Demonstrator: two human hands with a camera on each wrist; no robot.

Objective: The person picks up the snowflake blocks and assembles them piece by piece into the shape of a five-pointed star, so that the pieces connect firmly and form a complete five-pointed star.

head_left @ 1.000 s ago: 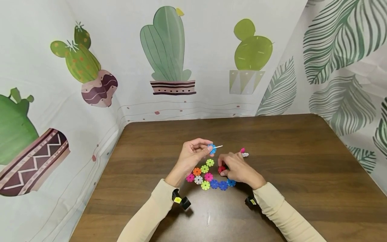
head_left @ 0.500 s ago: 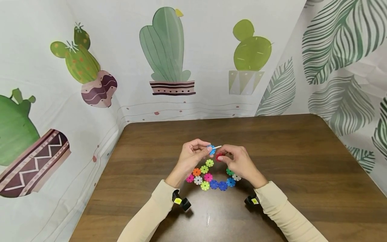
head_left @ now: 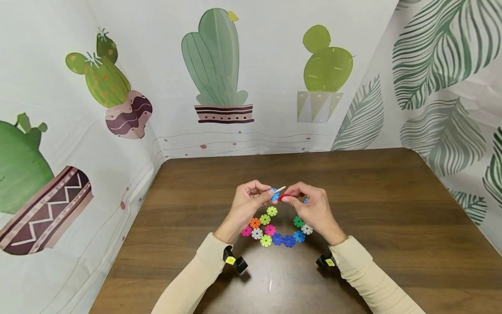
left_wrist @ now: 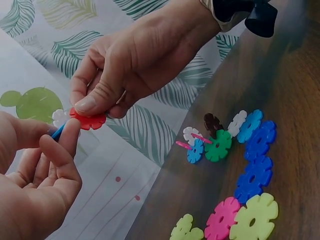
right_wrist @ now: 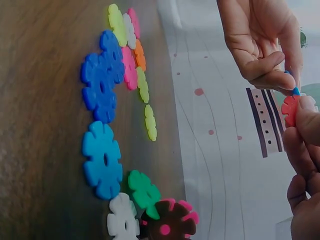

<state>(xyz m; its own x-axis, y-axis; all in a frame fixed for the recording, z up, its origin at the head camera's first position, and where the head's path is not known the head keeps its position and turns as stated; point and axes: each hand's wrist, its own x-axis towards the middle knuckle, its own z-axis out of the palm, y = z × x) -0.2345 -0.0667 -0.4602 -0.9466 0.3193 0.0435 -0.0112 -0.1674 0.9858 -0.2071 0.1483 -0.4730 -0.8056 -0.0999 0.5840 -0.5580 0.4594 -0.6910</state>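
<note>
Raised above the table, my left hand (head_left: 251,203) pinches a blue notched disc (head_left: 275,194) that has a white disc (head_left: 280,189) joined to it, seen edge-on. My right hand (head_left: 313,211) pinches a red disc (head_left: 285,198) between thumb and fingers, at the blue disc's right edge. In the left wrist view the red disc (left_wrist: 89,120) lies flat under the right thumb, beside the blue disc (left_wrist: 58,133). The right wrist view has the red disc (right_wrist: 290,110) against the blue one; how far they are slotted together cannot be told.
On the table below the hands lie several discs: lime (head_left: 266,240), orange (head_left: 255,223), pink (head_left: 270,230), dark blue (head_left: 289,240) and green (head_left: 298,221). A brown disc (right_wrist: 170,220) with pink ones stands near the green one. A patterned cloth hangs behind the table.
My right hand has picked the red disc up from the table and moved it up and left to the blue disc. My left hand has stayed nearly in place.
</note>
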